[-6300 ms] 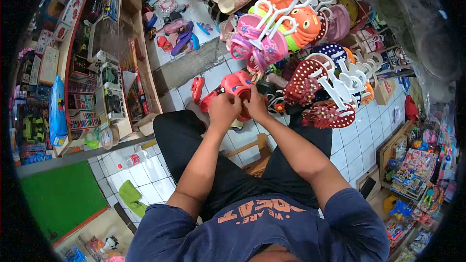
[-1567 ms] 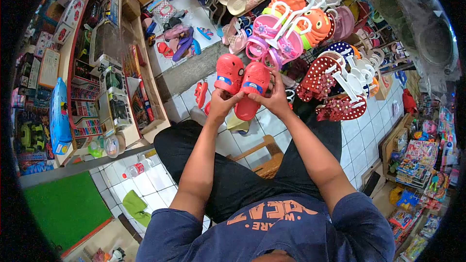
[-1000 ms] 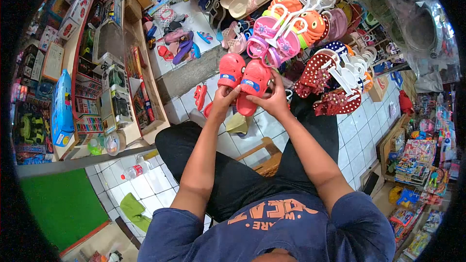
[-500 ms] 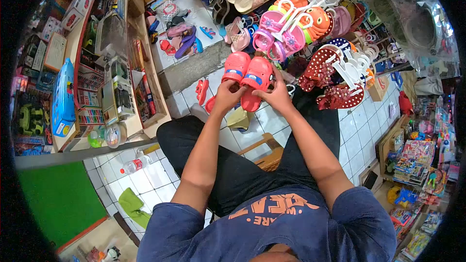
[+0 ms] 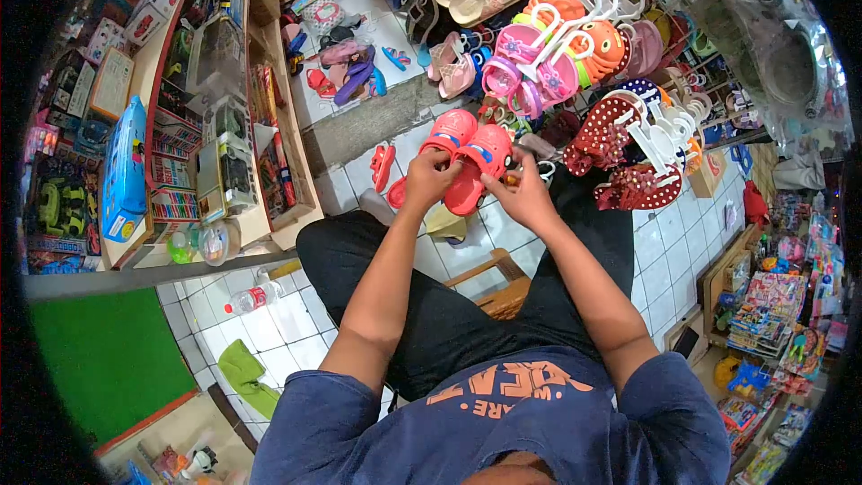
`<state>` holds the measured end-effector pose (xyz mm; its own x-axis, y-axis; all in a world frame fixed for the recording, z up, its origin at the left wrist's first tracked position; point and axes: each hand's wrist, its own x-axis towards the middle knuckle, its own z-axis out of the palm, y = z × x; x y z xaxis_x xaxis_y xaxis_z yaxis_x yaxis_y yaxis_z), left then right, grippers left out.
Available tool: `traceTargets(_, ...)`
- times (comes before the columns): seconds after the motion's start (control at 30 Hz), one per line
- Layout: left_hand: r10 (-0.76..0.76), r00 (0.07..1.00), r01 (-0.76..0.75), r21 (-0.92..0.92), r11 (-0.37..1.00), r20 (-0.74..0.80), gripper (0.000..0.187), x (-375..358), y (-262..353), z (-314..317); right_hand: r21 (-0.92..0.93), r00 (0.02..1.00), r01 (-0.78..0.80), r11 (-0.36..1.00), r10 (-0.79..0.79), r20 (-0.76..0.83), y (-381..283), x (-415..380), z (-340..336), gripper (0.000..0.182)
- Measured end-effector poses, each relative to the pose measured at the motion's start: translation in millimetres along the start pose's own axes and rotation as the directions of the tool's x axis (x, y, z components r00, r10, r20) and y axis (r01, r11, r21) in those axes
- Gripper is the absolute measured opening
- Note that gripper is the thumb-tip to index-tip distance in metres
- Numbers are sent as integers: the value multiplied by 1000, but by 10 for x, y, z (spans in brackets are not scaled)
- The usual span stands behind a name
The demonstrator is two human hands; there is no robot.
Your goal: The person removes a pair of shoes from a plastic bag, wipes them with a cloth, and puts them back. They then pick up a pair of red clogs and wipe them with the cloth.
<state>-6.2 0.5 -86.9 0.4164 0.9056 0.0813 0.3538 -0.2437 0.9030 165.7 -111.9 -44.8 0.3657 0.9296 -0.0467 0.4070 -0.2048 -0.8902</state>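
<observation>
A pair of small red clogs (image 5: pixel 485 151) with blue patches is held up between both hands, above the tiled floor. My left hand (image 5: pixel 428 181) has its fingers closed at the heel end of the left clog. On the right clog, my right hand (image 5: pixel 523 193) grips the outer side with thumb and fingers. Below them a yellowish-green item (image 5: pixel 446 224) lies on the floor, partly hidden. To the left, a loose red sandal (image 5: pixel 382 167) rests on the tiles.
Sandals on white hangers (image 5: pixel 548 63) crowd the upper right, with red polka-dot ones (image 5: pixel 611 130) below. Toy shelves (image 5: pixel 260 162) line the left. A plastic bottle (image 5: pixel 254 297) and green cloth (image 5: pixel 244 375) lie on the floor. A small wooden stool (image 5: pixel 512 292) stands between the legs.
The red clogs have moved slightly down and right in view and tilted, showing more of the right clog's sole or inside. My right hand has shifted lower along its side.
</observation>
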Motion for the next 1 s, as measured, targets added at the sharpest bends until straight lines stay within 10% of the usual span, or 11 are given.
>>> traceTargets(0.27,-61,997,63,-33,997,53,25,30,-76,21,91,915,-392,915,378,144,-70,-244,-62,92)
traceTargets(0.33,-61,997,68,-165,984,44,23,24,-49,56,395,844,-536,746,450,293,-107,-189,-91,81)
traceTargets(0.5,-58,991,104,-417,903,121,12,-33,139,28,560,972,-231,796,168,161,40,-40,-17,43)
traceTargets(1.0,-71,990,107,-327,939,122,14,-11,60,110,577,994,-60,815,-5,110,166,137,-30,53)
